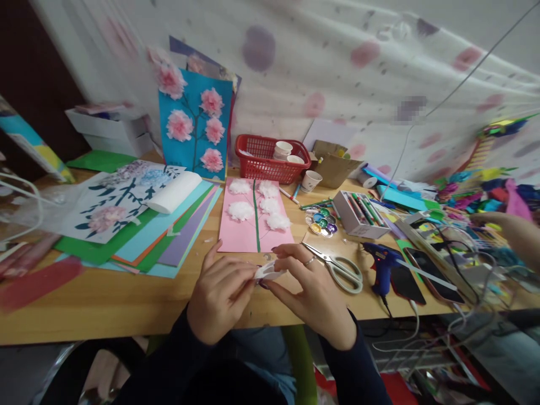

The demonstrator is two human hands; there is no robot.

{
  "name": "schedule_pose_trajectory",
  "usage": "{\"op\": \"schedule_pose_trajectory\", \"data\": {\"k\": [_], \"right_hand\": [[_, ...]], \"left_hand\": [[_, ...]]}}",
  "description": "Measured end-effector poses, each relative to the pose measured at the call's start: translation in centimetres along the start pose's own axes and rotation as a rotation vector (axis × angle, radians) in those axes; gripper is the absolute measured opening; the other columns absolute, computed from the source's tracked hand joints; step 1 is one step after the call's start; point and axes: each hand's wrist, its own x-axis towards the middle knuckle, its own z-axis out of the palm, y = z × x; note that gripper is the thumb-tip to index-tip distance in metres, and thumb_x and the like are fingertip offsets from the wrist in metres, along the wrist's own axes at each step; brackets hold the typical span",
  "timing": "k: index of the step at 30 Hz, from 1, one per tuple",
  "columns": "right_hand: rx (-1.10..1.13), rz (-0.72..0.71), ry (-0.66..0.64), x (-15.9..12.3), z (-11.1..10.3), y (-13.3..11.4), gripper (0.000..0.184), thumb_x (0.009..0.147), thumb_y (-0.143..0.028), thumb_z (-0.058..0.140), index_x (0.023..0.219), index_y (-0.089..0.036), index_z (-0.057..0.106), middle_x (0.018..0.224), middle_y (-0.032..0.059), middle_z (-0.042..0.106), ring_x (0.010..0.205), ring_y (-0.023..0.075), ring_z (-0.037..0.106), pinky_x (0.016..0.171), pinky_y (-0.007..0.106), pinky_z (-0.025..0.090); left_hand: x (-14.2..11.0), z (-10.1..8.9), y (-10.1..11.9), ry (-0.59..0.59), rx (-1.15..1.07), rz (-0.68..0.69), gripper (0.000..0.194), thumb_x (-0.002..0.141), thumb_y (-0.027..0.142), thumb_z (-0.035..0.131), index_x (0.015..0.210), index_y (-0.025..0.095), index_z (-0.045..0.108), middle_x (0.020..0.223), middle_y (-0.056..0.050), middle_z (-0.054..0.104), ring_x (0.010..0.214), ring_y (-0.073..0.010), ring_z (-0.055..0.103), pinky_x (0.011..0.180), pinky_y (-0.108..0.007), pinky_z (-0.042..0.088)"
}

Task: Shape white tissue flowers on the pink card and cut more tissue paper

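Both my hands meet over the near edge of the wooden table (126, 304). My left hand (219, 298) and my right hand (307, 287) pinch a small folded piece of white tissue paper (270, 271) between their fingertips. Just beyond lies a pink sheet (244, 230) with a green stem and several fluffy white tissue flowers (241, 210). Pale green-handled scissors (341, 267) rest right of my right hand.
A blue glue gun (382, 264), a phone, a paint palette (321, 220) and a box of markers (358, 211) lie to the right. Stacked coloured paper (169, 236) sits left. A red basket (270, 157) with paper cups stands behind. Another person's hand (506, 230) shows at far right.
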Motion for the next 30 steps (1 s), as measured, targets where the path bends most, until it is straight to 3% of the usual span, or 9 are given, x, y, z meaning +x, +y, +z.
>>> {"op": "schedule_pose_trajectory", "data": {"k": [6,17,30], "right_hand": [[0.008,0.058,0.050,-0.3,-0.2,0.2,0.022,0.080,-0.028,0.063,0.079,-0.022,0.043,0.100,0.0073,0.059,0.093,0.0202,0.060,0.076,0.034,0.049],[0.031,0.003,0.329,-2.4,-0.8,-0.5,0.033,0.070,-0.028,0.074,0.087,-0.024,0.045,0.105,0.0076,0.058,0.099,0.0235,0.059,0.081,0.041,0.050],[-0.050,-0.048,0.191,-2.0,-0.8,-0.8,0.018,0.077,-0.029,0.066,0.091,-0.023,0.056,0.112,0.0096,0.056,0.105,0.0244,0.057,0.083,0.041,0.051]], "left_hand": [[-0.1,-0.1,-0.1,-0.007,0.001,-0.005,0.014,0.081,0.009,0.056,0.083,0.020,0.064,0.080,0.001,0.072,0.073,-0.0127,0.065,0.107,-0.047,0.031],[-0.7,-0.4,0.0,0.070,-0.057,0.038,0.020,0.079,0.008,0.058,0.092,0.022,0.064,0.085,-0.001,0.073,0.077,-0.0146,0.066,0.109,-0.052,0.027],[-0.5,-0.1,0.2,0.044,-0.046,0.066,0.018,0.080,0.010,0.058,0.091,0.022,0.064,0.083,0.000,0.073,0.076,-0.0141,0.066,0.106,-0.049,0.034]]}}
